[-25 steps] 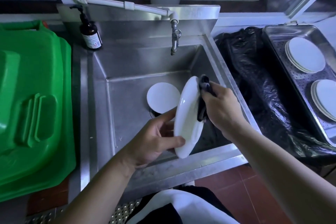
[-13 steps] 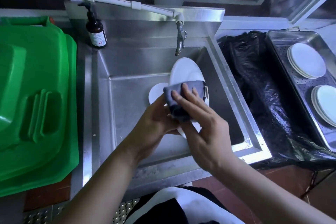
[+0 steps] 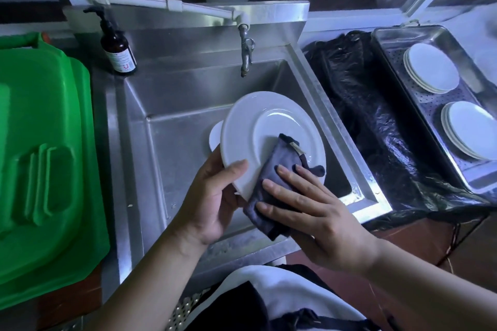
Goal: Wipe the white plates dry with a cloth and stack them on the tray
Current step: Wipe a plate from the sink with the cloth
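1. Nearest, both forearms reach in over the front edge of the steel sink (image 3: 172, 105).
2. The right hand (image 3: 309, 204) lies flat on a dark cloth (image 3: 277, 177), fingers straight and spread, pressing it against the plate's lower face; its grip is released, not curled around anything.
3. The left hand (image 3: 212, 196) has its grip grasping the white plate (image 3: 258, 126) by the lower left rim, thumb on the front face, fingers behind it.
4. That plate is held tilted above the basin, its face turned toward the person, with the cloth covering its lower right part.
5. Behind it, a second white plate (image 3: 214, 140) lies in the basin, mostly hidden.
6. Farther back, the tap (image 3: 246, 54) hangs over the basin, and a brown pump bottle (image 3: 118, 48) stands on the sink's back left corner.
7. To the left sits a green plastic lid (image 3: 40, 142).
8. To the right, a black plastic bag (image 3: 376, 121) lies beside a perforated steel tray (image 3: 398, 62) holding two stacks of white plates: the far stack (image 3: 430, 67) and the near stack (image 3: 470, 129).
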Tool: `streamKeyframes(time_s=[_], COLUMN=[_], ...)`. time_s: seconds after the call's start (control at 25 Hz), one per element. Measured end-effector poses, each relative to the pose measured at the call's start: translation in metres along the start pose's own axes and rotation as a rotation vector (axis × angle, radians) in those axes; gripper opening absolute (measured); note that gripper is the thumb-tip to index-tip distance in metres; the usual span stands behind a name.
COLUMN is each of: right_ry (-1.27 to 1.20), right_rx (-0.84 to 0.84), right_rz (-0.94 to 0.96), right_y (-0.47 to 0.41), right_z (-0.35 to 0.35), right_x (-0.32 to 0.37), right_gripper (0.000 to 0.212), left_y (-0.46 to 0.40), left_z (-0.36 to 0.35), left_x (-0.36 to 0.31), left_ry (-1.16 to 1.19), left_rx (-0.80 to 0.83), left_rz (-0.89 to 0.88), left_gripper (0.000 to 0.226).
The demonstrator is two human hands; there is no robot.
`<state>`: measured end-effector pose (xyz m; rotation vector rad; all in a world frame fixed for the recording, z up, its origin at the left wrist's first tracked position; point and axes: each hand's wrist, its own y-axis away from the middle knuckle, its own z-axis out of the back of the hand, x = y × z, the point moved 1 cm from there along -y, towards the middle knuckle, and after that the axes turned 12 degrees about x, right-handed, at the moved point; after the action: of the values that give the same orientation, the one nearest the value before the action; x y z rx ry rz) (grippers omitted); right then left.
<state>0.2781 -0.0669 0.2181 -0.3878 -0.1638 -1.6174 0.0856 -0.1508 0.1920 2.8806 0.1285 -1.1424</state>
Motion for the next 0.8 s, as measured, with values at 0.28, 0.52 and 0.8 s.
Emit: streamKeyframes(time_s=[0.28,0.52,0.8], right_ry=[0.091,-0.645,-1.353], right_rx=[-0.070,-0.482,-0.640], right_rz=[0.017,-0.484,-0.957], right_y=[0.047,0.036,0.024], right_z=[-0.001,-0.023,0.009], right_x=[-0.024,-0.018,-0.057], right_gripper=[0.048,0.054,0.035], left_y=[0.012,0.020,0.012], left_z=[-0.003,0.000,-0.018], left_x=[-0.014,-0.023,-0.011], left_ry=[-0.003,-0.018,-0.308], left_rx=[-0.011,-0.038,-0.077], left_rz=[0.033,0.024,0.107], left_gripper=[0.046,0.047,0.043])
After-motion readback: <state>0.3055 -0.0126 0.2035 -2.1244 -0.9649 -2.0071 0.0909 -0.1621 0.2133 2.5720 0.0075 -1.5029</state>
